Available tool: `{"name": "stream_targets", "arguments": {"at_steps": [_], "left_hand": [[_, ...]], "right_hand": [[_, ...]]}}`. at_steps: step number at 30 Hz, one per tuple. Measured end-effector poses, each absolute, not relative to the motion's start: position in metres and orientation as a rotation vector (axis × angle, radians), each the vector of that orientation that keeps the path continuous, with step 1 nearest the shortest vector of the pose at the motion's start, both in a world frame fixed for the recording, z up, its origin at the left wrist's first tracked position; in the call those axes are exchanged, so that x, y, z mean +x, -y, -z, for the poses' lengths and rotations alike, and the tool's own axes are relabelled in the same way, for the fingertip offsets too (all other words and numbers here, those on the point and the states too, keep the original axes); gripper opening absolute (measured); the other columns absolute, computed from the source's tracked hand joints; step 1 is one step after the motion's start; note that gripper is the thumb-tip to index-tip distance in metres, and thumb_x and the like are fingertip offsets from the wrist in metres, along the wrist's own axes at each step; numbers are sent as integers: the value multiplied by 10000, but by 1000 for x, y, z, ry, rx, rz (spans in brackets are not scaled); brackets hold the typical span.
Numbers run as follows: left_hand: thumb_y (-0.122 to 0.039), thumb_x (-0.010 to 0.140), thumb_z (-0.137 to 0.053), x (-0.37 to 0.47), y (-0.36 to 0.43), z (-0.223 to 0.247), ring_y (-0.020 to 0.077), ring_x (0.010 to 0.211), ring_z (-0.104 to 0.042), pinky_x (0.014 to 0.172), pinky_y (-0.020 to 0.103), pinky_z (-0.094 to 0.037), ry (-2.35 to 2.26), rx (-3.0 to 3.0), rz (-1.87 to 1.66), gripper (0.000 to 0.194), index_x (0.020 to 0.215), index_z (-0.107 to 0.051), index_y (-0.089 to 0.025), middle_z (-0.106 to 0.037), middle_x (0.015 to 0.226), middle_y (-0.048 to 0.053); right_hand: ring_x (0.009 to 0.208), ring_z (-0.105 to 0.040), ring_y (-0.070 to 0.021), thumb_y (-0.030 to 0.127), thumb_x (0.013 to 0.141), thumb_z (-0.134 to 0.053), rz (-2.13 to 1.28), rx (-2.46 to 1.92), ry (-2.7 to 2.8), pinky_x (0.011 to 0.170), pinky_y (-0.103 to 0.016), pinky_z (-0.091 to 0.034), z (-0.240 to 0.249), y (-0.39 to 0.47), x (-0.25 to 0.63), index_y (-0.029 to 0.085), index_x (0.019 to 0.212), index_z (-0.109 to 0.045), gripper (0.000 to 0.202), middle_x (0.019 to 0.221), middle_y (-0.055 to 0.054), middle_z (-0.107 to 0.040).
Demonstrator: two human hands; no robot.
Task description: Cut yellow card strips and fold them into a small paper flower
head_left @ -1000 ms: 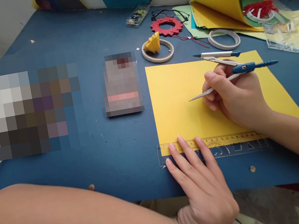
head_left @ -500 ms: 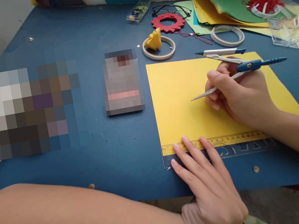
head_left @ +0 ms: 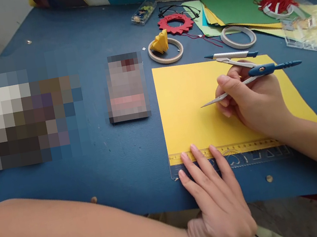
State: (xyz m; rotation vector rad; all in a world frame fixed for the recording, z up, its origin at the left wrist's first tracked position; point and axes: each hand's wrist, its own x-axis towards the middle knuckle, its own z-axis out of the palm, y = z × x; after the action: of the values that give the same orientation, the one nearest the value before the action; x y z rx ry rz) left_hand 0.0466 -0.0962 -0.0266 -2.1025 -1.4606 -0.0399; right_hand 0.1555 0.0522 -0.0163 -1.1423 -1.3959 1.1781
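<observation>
A yellow sheet of paper (head_left: 187, 105) lies on the blue table. Along its lower edge is a clear ruler (head_left: 251, 155) with cut-out shapes. My left hand (head_left: 218, 198) rests on the ruler with fingers spread, its fingertips reaching the paper's edge. Above the paper, my right hand (head_left: 253, 97) is closed around a blue and white compass (head_left: 263, 70), whose legs are spread. The compass needle points left over the paper; whether its tip touches is unclear.
Behind the paper are two tape rolls (head_left: 238, 37), a yellow folded piece (head_left: 160, 43), a red paper ring (head_left: 175, 24), glasses (head_left: 178, 10) and green sheets (head_left: 246, 7). A blurred-out flat object (head_left: 125, 87) lies left of the paper.
The whole view has shifted slightly, so things appear a little further left. The green sheet at the back now lies flatter. Both hands keep their pose.
</observation>
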Motion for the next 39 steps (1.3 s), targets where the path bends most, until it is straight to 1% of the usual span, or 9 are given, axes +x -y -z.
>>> {"name": "stream_targets", "arguments": {"at_steps": [4,10,15,20,25,30,36,39], "left_hand": [[-271,874,-432,45,96,25,348,899,-676,666,390,-602,1432,-2101,26,465,1179,-556,58,-661,1026,246],[-279,864,-445,45,96,25,334,918,-673,683,380,-606,1467,-2098,28,456,1186,-568,20,-669,1031,218],[-304,873,-428,44,96,25,355,906,-668,664,387,-609,1462,-2121,68,486,1184,-567,43,-668,1017,234],[-280,846,-471,44,97,26,344,913,-668,672,378,-612,1490,-2118,90,461,1191,-578,6,-685,1004,205],[-289,842,-459,46,98,27,365,923,-658,668,393,-610,1543,-2125,152,481,1188,-576,24,-682,1004,227],[-288,847,-466,44,97,27,348,923,-661,678,381,-612,1513,-2117,129,462,1185,-582,7,-683,1008,211],[-291,867,-441,43,97,27,350,922,-662,676,384,-610,1485,-2124,99,471,1197,-562,23,-673,1017,224],[-281,870,-449,43,98,29,349,929,-661,684,388,-607,1467,-2108,90,468,1210,-549,25,-664,1033,232]], "right_hand": [[390,-439,-91,284,820,-653,-1172,-1137,1385,328,-226,-349,16,-51,155,221,692,-431,263,537,42,-511],[401,-455,-94,297,812,-661,-1155,-1155,1386,325,-231,-355,17,-51,156,222,701,-442,257,569,34,-525],[411,-454,-90,289,817,-655,-1147,-1168,1385,328,-225,-358,17,-50,156,223,699,-442,252,577,31,-522],[407,-454,-86,272,783,-688,-1149,-1145,1356,321,-221,-360,13,-47,153,217,693,-446,264,566,40,-508],[388,-440,-80,232,783,-672,-1152,-1147,1345,302,-215,-361,10,-44,150,211,681,-448,247,543,49,-491],[370,-445,-84,212,778,-670,-1157,-1151,1329,296,-218,-361,9,-44,148,214,670,-435,258,532,57,-475],[369,-448,-83,220,819,-633,-1117,-1113,1378,296,-223,-362,9,-45,148,218,685,-427,246,558,53,-511],[390,-460,-87,216,814,-642,-1113,-1107,1375,304,-227,-366,10,-46,148,217,696,-433,240,564,53,-512]]}}
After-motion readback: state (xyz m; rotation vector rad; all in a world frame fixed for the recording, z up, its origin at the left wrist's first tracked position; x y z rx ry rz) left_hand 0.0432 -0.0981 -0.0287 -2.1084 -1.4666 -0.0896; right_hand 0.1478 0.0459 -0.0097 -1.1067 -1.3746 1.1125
